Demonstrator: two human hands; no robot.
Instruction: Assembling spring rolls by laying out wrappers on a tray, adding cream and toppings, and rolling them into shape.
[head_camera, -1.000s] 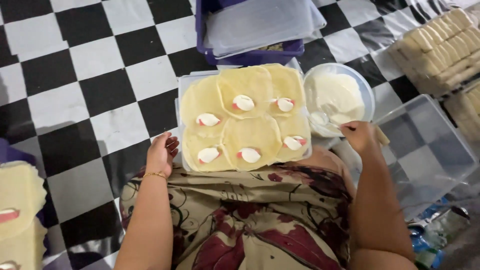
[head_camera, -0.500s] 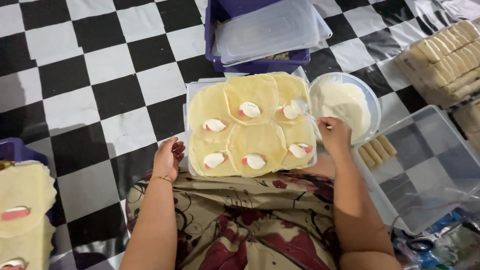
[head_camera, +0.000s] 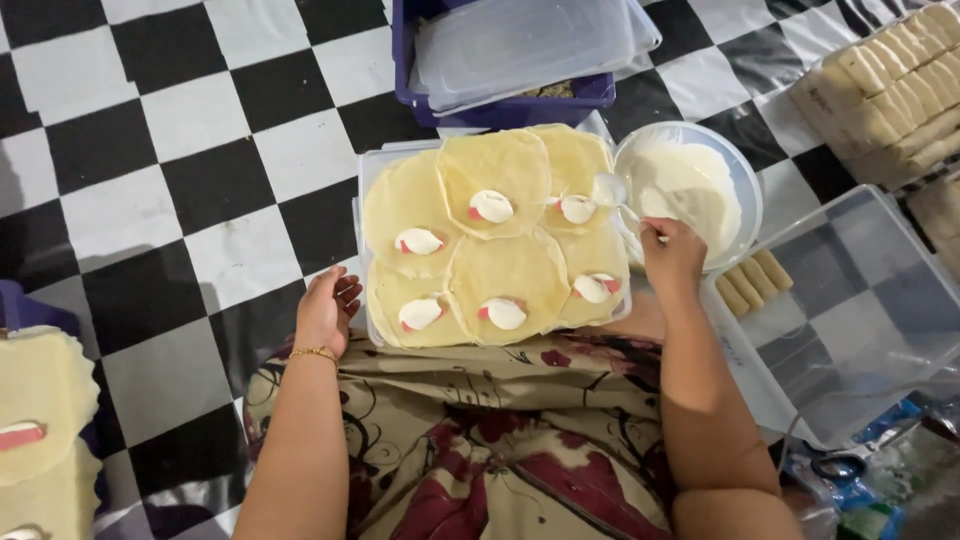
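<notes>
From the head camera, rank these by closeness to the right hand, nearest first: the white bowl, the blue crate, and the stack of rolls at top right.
1. White bowl, just above the right hand, almost touching.
2. Blue crate, up and to the left.
3. Stack of rolls, far top right corner.

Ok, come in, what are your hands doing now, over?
Right hand grips a spoon over the top-right wrapper. Left hand rests empty at the tray edge. Cream bowl beside the tray. Nothing in the way.
</notes>
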